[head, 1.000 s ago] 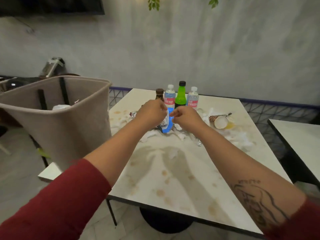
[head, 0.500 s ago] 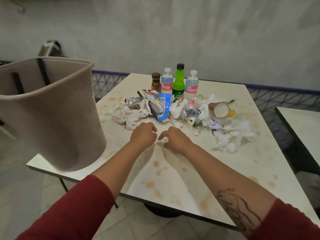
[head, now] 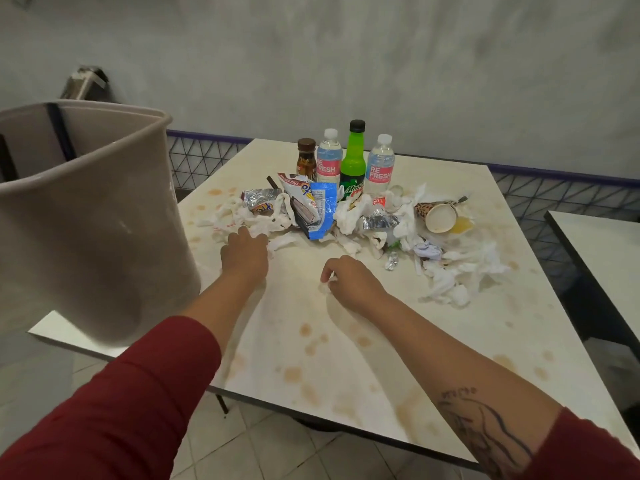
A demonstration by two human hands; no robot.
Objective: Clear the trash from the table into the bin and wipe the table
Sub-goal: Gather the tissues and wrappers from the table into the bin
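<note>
On the stained white table point(head: 346, 358), toward the far middle, there's the trash pile: crumpled white tissues point(head: 450, 278), foil snack wrappers point(head: 311, 209) and a tipped paper cup point(head: 440, 216), right in front of four upright bottles point(head: 352, 161). The left hand point(head: 244, 254) is open, fingertips on the tissues at the pile's left edge. The right hand point(head: 349, 282) curls over a tiny white scrap point(head: 324, 288), and I honestly can't tell if it's pinched. A big beige plastic bin point(head: 86, 220) stands at the left.
</note>
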